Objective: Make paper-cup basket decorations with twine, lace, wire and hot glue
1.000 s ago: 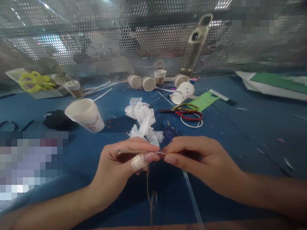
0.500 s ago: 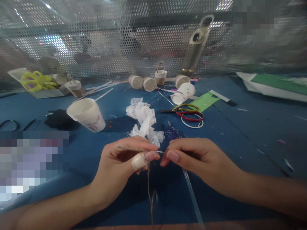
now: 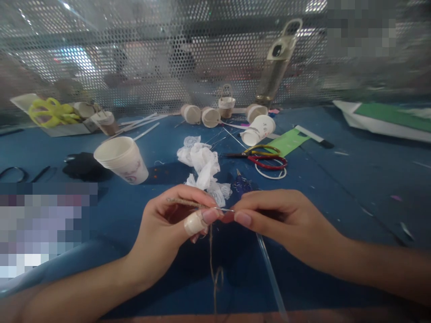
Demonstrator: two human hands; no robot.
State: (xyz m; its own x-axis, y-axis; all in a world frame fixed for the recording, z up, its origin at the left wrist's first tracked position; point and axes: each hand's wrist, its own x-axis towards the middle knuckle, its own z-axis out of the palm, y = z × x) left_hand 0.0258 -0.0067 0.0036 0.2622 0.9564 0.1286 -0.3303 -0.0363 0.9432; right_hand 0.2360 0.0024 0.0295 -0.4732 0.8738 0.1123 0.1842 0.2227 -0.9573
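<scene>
My left hand point(image 3: 171, 229), with a bandage point(image 3: 194, 223) on its thumb, pinches a thin piece wrapped in brown twine point(image 3: 185, 202). A bare, pale wire point(image 3: 225, 209) sticks out of the wrapped part toward the right. Its far end is pinched between the thumb and fingers of my right hand point(image 3: 272, 220). From under my left hand a loose length of twine point(image 3: 211, 255) hangs down and curls into a small loop. Just beyond my right hand lies a dark blue glue gun point(image 3: 243, 185), partly hidden, with a clear glue stick point(image 3: 271, 276) trailing toward me.
Crumpled white lace point(image 3: 204, 163) lies ahead of my hands, with scissors point(image 3: 262, 154) to its right. Stacked paper cups point(image 3: 121, 159) lean at left. Several small twine-wrapped cups point(image 3: 211, 117), a tipped paper cup point(image 3: 258, 130) and a bottle point(image 3: 274, 72) stand before a perforated metal screen point(image 3: 141, 58).
My hands have shifted slightly, and the wire between them now shows more plainly. The right fingertips have turned a little. The hanging twine has swung slightly right.
</scene>
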